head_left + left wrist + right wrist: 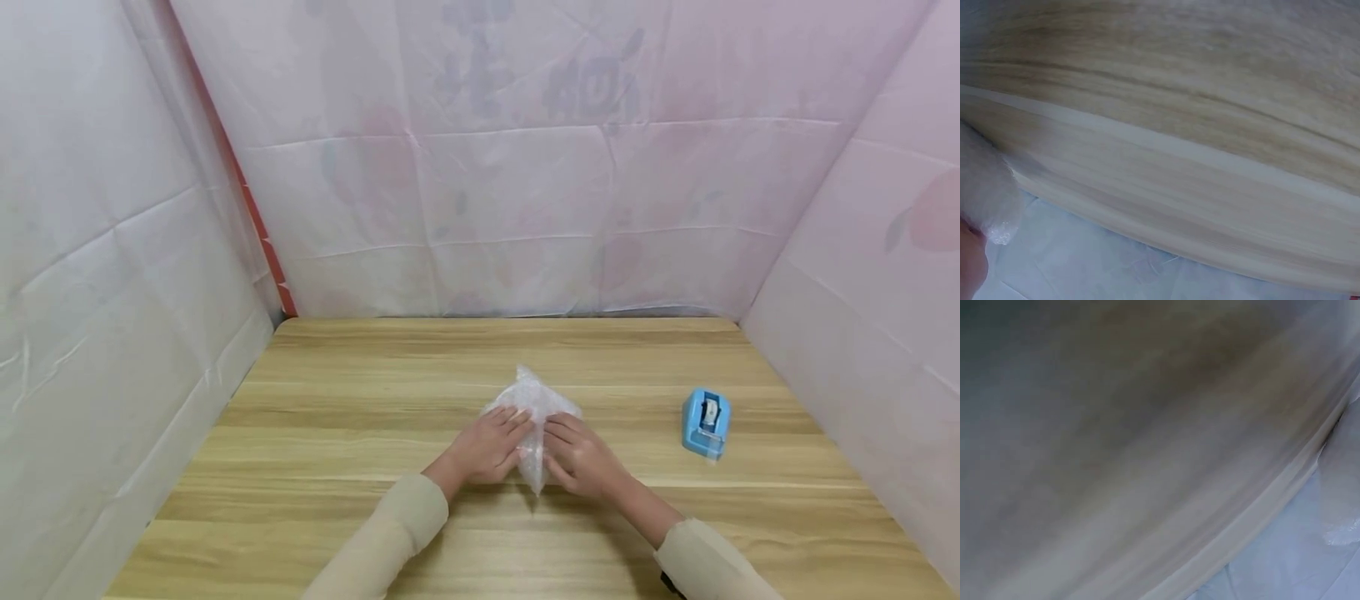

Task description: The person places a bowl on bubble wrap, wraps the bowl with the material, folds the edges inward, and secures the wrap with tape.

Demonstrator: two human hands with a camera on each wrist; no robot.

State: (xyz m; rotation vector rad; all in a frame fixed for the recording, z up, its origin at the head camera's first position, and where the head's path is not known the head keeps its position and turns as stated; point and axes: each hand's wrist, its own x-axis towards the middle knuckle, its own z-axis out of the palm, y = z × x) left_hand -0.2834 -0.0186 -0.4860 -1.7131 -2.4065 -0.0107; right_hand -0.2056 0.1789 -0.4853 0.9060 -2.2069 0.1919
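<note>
A crumpled bundle of clear bubble wrap (527, 392) lies between my two hands on the wooden table, pointed at its far and near ends. What it may enclose is hidden. My left hand (487, 446) grips its left side, fingers over the top and thumb toward the near end. From the right, my right hand (583, 457) holds the other side in the same way, its fingertips close to the middle. In the left wrist view, part of the bubble wrap (988, 187) shows at the left edge beside a bit of finger (969, 262).
A blue tape dispenser (699, 443) with a roll of tape stands on the right part of the wooden table (337, 400). Pale printed sheets (510, 183) hang as walls behind the table and along both sides.
</note>
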